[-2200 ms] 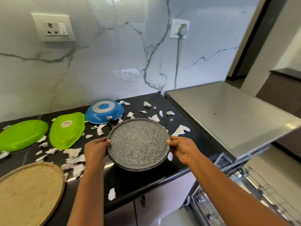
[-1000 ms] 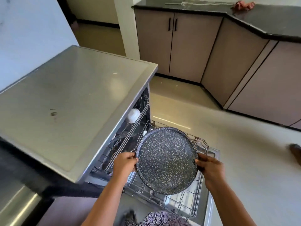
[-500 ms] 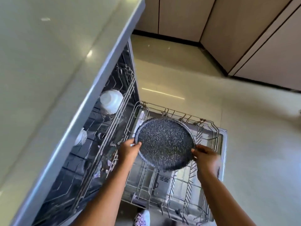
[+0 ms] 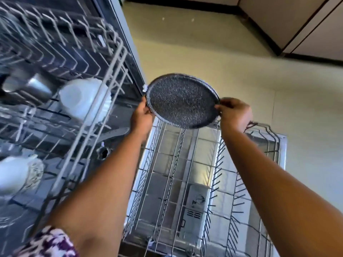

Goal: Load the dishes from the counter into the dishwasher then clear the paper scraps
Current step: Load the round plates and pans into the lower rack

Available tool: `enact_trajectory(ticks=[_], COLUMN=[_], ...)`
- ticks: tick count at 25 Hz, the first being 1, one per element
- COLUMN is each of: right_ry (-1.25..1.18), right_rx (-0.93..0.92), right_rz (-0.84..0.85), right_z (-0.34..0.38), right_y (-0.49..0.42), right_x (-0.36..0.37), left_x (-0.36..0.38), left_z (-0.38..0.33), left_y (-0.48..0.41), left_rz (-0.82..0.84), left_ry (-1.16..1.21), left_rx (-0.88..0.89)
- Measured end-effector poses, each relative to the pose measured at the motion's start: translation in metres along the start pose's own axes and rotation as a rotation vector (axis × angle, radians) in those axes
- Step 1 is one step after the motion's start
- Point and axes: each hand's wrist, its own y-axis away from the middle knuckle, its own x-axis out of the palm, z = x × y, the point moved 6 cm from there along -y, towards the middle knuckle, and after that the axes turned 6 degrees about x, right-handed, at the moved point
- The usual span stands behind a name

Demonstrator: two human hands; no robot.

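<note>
Over the far end of the pulled-out lower rack (image 4: 185, 164) of the dishwasher, the head view shows us holding the speckled dark plate (image 4: 182, 101) in the air with both hands. Our left hand (image 4: 142, 115) grips the left rim with its fingers curled round the edge, and our right hand (image 4: 234, 114) pinches the right rim. The plate hangs between them, tilted with its face toward us, clear of the wires below. Rows of prongs (image 4: 220, 164) run away from us, so we judge the plate should be stood on edge across them and lowered between two prongs. Neither hand is nearer to it. To the left, the upper rack (image 4: 104, 80) holds a white bowl (image 4: 83, 101) and a steel cup (image 4: 35, 86).
</note>
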Motion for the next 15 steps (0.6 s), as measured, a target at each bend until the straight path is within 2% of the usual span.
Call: enact_trajectory(ticks=[5, 10, 15], right_ry=[-0.074, -0.049, -0.016], right_rx=[-0.018, 0.012, -0.021], right_rz=[0.033, 0.090, 0.070], right_z=[-0.024, -0.060, -0.069], right_y=[-0.032, -0.035, -0.042], right_x=[0.032, 0.056, 0.067], left_x=[0.012, 0.013, 0.016], left_z=[0.031, 0.068, 0.078], left_y=[-0.041, -0.057, -0.066], left_rz=[-0.019, -0.007, 0.022], left_ry=[0.043, -0.030, -0.050], left_rx=[-0.017, -0.066, -0.073])
